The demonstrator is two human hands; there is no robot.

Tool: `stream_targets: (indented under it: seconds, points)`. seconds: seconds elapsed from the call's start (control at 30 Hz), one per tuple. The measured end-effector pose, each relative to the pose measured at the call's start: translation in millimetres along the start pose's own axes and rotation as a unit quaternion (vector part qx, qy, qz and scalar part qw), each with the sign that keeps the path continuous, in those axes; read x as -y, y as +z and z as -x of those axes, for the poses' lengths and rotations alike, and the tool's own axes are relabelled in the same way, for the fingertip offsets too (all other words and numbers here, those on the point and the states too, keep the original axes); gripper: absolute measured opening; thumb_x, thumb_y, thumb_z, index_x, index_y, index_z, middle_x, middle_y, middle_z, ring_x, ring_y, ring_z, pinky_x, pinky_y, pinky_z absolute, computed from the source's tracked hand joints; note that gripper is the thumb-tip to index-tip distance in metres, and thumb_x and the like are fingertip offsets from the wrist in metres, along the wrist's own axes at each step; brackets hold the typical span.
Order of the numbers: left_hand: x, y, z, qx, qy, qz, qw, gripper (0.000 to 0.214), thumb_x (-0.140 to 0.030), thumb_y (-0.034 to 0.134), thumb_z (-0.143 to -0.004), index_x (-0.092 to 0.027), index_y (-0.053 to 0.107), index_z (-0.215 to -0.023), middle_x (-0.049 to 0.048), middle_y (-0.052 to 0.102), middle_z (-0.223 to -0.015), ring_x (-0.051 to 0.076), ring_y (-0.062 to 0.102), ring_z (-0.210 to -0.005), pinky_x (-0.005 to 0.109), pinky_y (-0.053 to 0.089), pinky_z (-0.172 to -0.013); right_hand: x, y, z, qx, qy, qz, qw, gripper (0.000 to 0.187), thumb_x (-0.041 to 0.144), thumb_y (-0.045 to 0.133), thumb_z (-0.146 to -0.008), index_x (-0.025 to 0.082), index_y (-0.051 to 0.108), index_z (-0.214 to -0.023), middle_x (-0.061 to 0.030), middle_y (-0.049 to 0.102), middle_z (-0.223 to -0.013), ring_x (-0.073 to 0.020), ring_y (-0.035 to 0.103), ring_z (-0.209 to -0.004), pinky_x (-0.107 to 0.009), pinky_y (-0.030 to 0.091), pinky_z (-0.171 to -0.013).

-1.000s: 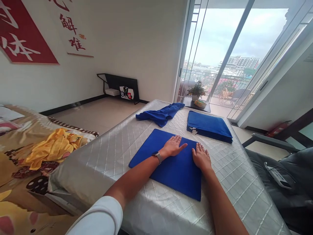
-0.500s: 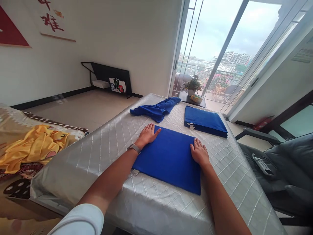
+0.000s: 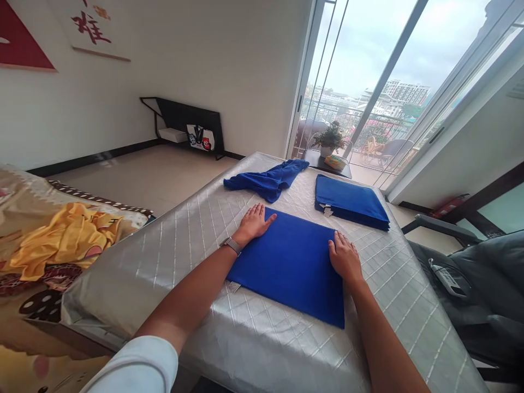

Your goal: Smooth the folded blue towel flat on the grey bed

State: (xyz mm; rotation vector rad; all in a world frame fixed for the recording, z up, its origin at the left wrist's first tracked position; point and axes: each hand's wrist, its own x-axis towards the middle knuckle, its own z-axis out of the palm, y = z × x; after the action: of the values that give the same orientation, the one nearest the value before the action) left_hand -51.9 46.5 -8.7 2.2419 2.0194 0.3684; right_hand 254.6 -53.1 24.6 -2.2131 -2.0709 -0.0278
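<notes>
A flat blue folded cloth (image 3: 292, 267) lies in front of me on the silver quilted mattress (image 3: 176, 240), with a small white tag at its near left corner. My left hand (image 3: 254, 222) rests flat on its far left corner, fingers stretched out. On the far right edge lies my right hand (image 3: 346, 256), palm down with its fingers straight. Beyond it sits a neat stack of folded blue cloths (image 3: 352, 201) with white tags. A crumpled blue cloth (image 3: 272, 180) lies loose near the mattress's far end.
To the left, a yellow cloth (image 3: 67, 240) lies on patterned bedding. A dark armchair (image 3: 487, 278) with a white power strip (image 3: 448, 279) stands close on the right. Past the far end is a small table with a potted plant (image 3: 328, 137), by the sliding glass door.
The whole view has shifted slightly, so things appear a little further right. Both hands stay flat on the folded cloth in nearly the same places.
</notes>
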Motion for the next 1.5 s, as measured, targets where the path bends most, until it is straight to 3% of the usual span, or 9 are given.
stream_targets:
  seconds: [0.27,0.43,0.57,0.73,0.87,0.97,1.07,1.23,1.5]
  points:
    - [-1.1,0.6,3.1,-0.054,0.004,-0.046,0.997,0.091,-0.066,0.008,-0.098,0.003,0.033,-0.151,0.0221,0.034,-0.157,0.030,0.028,-0.148,0.041,0.015,-0.123,9.0,3.2,11.2,0.059,0.003,0.004,0.998,0.067,0.044,0.014,-0.102,0.009,0.021,-0.158,-0.0070,0.018,-0.165,-0.0231,0.014,-0.152,-0.043,0.013,-0.123]
    - [-13.8,-10.1,12.5,-0.110,0.053,-0.062,0.991,0.082,-0.060,0.012,-0.101,0.002,0.037,-0.149,0.0217,0.036,-0.156,0.029,0.029,-0.148,0.042,0.015,-0.123,9.2,11.9,8.1,0.087,0.026,-0.004,0.996,0.070,0.048,0.014,-0.102,0.007,0.014,-0.159,-0.0097,0.012,-0.166,-0.0243,0.012,-0.152,-0.044,0.013,-0.122]
    - [-55.7,-10.7,34.7,-0.057,0.156,-0.020,0.986,0.076,-0.058,0.011,-0.103,-0.005,0.040,-0.149,0.0172,0.039,-0.155,0.025,0.031,-0.147,0.040,0.022,-0.121,10.0,13.2,7.2,0.083,0.028,-0.016,0.996,0.070,0.048,0.014,-0.102,0.006,0.016,-0.159,-0.0089,0.012,-0.166,-0.0248,0.011,-0.152,-0.044,0.012,-0.123]
    - [-140.9,9.4,64.6,-0.008,0.324,0.023,0.946,0.075,-0.061,0.011,-0.102,-0.011,0.038,-0.151,0.0129,0.038,-0.157,0.020,0.027,-0.148,0.036,0.018,-0.122,8.6,13.6,10.2,0.076,0.016,-0.010,0.997,0.068,0.044,0.017,-0.102,0.007,0.016,-0.159,-0.0096,0.013,-0.166,-0.0249,0.011,-0.152,-0.045,0.012,-0.123]
    - [-194.6,23.8,55.5,0.024,0.325,0.052,0.944,0.078,-0.060,0.005,-0.102,-0.008,0.033,-0.153,0.0132,0.032,-0.160,0.019,0.022,-0.150,0.036,0.015,-0.123,3.4,12.4,12.9,0.084,-0.012,0.016,0.996,0.065,0.032,0.028,-0.099,0.012,0.014,-0.160,-0.0077,0.010,-0.167,-0.0242,0.008,-0.153,-0.042,0.011,-0.123]
    - [-206.5,29.8,41.1,0.066,0.295,0.064,0.951,0.081,-0.062,0.004,-0.101,-0.008,0.031,-0.153,0.0130,0.030,-0.161,0.020,0.022,-0.150,0.037,0.016,-0.123,1.0,11.0,12.0,0.087,-0.006,0.011,0.996,0.066,0.031,0.029,-0.099,0.014,0.012,-0.160,-0.0067,0.009,-0.167,-0.0229,0.009,-0.153,-0.040,0.010,-0.123]
    - [-194.9,32.3,35.9,0.072,0.292,0.054,0.952,0.080,-0.063,0.004,-0.100,-0.011,0.029,-0.155,0.0113,0.028,-0.161,0.020,0.020,-0.151,0.037,0.015,-0.123,1.7,10.6,9.9,0.089,0.008,-0.003,0.996,0.064,0.032,0.023,-0.100,0.012,0.011,-0.160,-0.0063,0.008,-0.167,-0.0223,0.008,-0.153,-0.041,0.011,-0.123]
    - [-152.2,25.7,35.5,0.048,0.257,0.021,0.965,0.082,-0.065,0.007,-0.099,-0.010,0.029,-0.155,0.0120,0.027,-0.162,0.021,0.018,-0.151,0.038,0.012,-0.124,4.9,10.9,8.9,0.074,0.022,-0.033,0.996,0.066,0.041,0.013,-0.102,0.008,0.016,-0.159,-0.0083,0.013,-0.166,-0.0211,0.012,-0.152,-0.041,0.009,-0.123]
    - [-42.8,-6.8,23.8,0.052,0.118,-0.028,0.991,0.086,-0.069,0.009,-0.097,-0.008,0.027,-0.156,0.0142,0.023,-0.162,0.025,0.017,-0.151,0.042,0.014,-0.123,4.7,11.1,7.6,0.081,0.029,-0.029,0.996,0.067,0.043,0.014,-0.101,0.008,0.016,-0.159,-0.0068,0.012,-0.166,-0.0216,0.013,-0.152,-0.041,0.008,-0.123]
